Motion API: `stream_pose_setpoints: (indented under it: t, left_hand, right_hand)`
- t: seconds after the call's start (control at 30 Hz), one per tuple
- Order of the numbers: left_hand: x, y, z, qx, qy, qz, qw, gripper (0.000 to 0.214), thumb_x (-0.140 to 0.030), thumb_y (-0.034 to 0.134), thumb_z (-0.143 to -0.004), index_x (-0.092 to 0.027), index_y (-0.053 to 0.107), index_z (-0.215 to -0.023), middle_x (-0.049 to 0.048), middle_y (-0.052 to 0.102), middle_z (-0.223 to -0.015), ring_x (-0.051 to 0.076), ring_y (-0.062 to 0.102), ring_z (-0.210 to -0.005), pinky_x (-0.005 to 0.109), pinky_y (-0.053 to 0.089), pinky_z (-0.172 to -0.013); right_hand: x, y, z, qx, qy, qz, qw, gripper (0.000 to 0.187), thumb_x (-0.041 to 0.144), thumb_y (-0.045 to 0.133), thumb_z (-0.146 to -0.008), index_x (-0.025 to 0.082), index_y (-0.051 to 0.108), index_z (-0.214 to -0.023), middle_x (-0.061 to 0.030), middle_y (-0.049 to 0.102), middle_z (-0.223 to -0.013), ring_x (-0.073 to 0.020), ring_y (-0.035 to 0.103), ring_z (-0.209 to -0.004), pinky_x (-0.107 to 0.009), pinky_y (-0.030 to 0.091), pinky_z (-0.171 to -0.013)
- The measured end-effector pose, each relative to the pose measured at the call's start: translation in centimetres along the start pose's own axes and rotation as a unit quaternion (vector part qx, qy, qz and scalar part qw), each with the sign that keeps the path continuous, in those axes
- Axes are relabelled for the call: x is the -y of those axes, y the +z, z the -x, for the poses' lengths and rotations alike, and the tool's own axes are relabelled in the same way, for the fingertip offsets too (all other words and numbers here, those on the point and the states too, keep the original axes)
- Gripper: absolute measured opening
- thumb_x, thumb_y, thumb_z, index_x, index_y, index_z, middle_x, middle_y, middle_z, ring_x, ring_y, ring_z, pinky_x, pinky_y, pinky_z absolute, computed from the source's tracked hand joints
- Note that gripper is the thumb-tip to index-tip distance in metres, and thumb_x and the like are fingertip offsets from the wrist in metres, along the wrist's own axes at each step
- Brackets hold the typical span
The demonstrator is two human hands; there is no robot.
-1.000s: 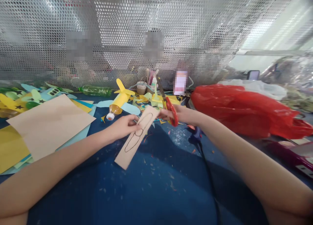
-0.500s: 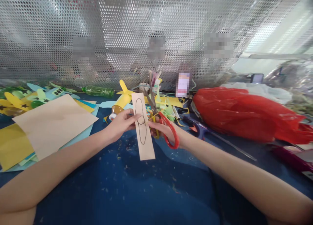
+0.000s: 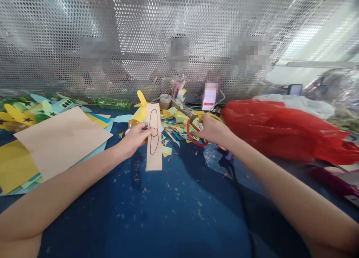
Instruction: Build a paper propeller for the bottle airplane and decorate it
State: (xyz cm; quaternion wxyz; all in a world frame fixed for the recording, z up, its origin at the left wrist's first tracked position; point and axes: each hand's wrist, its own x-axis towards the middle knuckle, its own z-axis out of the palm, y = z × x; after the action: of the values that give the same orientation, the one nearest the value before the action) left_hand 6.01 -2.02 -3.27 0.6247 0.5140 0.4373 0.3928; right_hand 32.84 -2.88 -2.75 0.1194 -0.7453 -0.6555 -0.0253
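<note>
My left hand pinches a beige paper strip between thumb and fingers, holding it upright above the blue table. The strip bears a black drawn outline of two long lobes joined by a small circle. In my right hand is a pair of scissors with one red and one yellow handle, the blades pointing away to the upper left. The scissors are apart from the strip, over paper scraps. Behind the left hand stands a yellow propeller-shaped paper piece, partly hidden by the strip.
Beige paper lies over coloured sheets at left, near paper cutouts and a green bottle. A cup and phone stand at the back. A red plastic bag fills the right, with a dark cable nearby.
My right hand has carried the scissors away from the strip, to the right and back. My left hand has shifted slightly left with the strip, which is now more upright.
</note>
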Motion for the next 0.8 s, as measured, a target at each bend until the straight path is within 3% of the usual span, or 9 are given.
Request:
stream_pose_setpoints:
  t: [0.1,0.23,0.37,0.47,0.6,0.63,0.7,0.73,0.8]
  left_hand:
    - [-0.1,0.1,0.1,-0.001,0.000,-0.007,1.000,0.003,-0.014,0.062,-0.085,-0.015,0.064,-0.084,0.0022,0.068,-0.078,0.011,0.064,-0.068,0.024,0.053,-0.069]
    - [0.2,-0.1,0.0,0.006,-0.001,-0.011,1.000,0.007,-0.016,0.063,-0.084,-0.015,0.065,-0.078,0.0018,0.066,-0.073,0.010,0.061,-0.064,0.024,0.051,-0.065]
    - [0.7,-0.6,-0.5,0.020,0.024,0.003,1.000,0.010,-0.020,0.069,-0.080,-0.015,0.064,-0.072,0.0016,0.065,-0.070,0.012,0.061,-0.063,0.028,0.053,-0.068]
    - [0.7,-0.6,-0.5,0.018,0.021,0.012,1.000,0.009,-0.020,0.068,-0.082,-0.015,0.066,-0.075,0.0025,0.066,-0.073,0.012,0.061,-0.065,0.029,0.053,-0.072]
    - [0.3,-0.4,-0.3,-0.011,0.024,0.033,0.999,0.009,-0.018,0.064,-0.085,-0.015,0.067,-0.077,0.0027,0.067,-0.080,0.012,0.063,-0.072,0.028,0.052,-0.077]
    - [0.3,-0.4,-0.3,-0.021,0.029,0.039,0.999,0.009,-0.018,0.063,-0.085,-0.015,0.067,-0.078,0.0027,0.067,-0.080,0.012,0.063,-0.073,0.028,0.053,-0.077]
    - [0.3,-0.4,-0.4,-0.036,0.047,0.049,0.997,0.008,-0.019,0.062,-0.086,-0.015,0.066,-0.080,0.0024,0.067,-0.080,0.013,0.063,-0.073,0.029,0.053,-0.076]
    - [0.4,-0.5,-0.5,-0.040,0.058,0.054,0.996,0.008,-0.020,0.061,-0.087,-0.015,0.066,-0.082,0.0021,0.067,-0.079,0.013,0.063,-0.071,0.029,0.053,-0.074]
    - [0.5,-0.6,-0.6,-0.039,0.083,0.069,0.993,0.009,-0.022,0.059,-0.087,-0.015,0.064,-0.084,0.0016,0.066,-0.077,0.013,0.063,-0.068,0.029,0.053,-0.071]
  right_hand:
    - [0.1,0.7,-0.2,-0.034,-0.049,-0.047,0.997,0.049,0.040,0.069,-0.067,0.018,0.046,-0.105,-0.0163,0.064,-0.108,-0.0331,0.061,-0.099,-0.040,0.047,-0.078]
    - [1.2,0.9,0.5,-0.062,-0.032,-0.158,0.985,0.034,0.040,0.061,-0.070,0.021,0.045,-0.093,-0.0073,0.059,-0.085,-0.0250,0.056,-0.076,-0.038,0.044,-0.072]
    - [1.9,-0.3,0.7,-0.105,-0.017,-0.327,0.939,0.033,0.040,0.060,-0.070,0.023,0.043,-0.092,0.0015,0.043,-0.071,-0.0190,0.043,-0.065,-0.036,0.040,-0.069]
    - [2.4,-1.2,0.5,0.004,0.005,-0.491,0.871,0.028,0.049,0.052,-0.073,0.025,0.039,-0.079,0.0046,0.031,-0.063,-0.0148,0.031,-0.055,-0.032,0.035,-0.055]
    - [3.9,-1.2,1.5,0.172,-0.010,-0.624,0.762,0.042,0.064,0.046,-0.078,0.025,0.034,-0.070,0.0057,0.028,-0.061,-0.0113,0.027,-0.050,-0.028,0.032,-0.047]
    - [4.3,-0.9,2.1,0.200,-0.019,-0.625,0.754,0.047,0.069,0.048,-0.077,0.024,0.035,-0.069,0.0062,0.029,-0.060,-0.0105,0.027,-0.050,-0.027,0.033,-0.047]
    - [5.0,-0.1,3.4,0.232,-0.051,-0.598,0.765,0.053,0.076,0.048,-0.076,0.024,0.041,-0.072,0.0065,0.032,-0.059,-0.0100,0.029,-0.049,-0.026,0.037,-0.047]
    - [5.3,0.3,4.1,0.266,-0.071,-0.571,0.774,0.056,0.079,0.046,-0.077,0.023,0.046,-0.075,0.0058,0.035,-0.060,-0.0107,0.034,-0.051,-0.027,0.041,-0.049]
    - [5.7,0.8,5.4,0.278,-0.087,-0.513,0.808,0.058,0.080,0.044,-0.078,0.022,0.050,-0.079,0.0043,0.040,-0.062,-0.0119,0.042,-0.053,-0.030,0.048,-0.054]
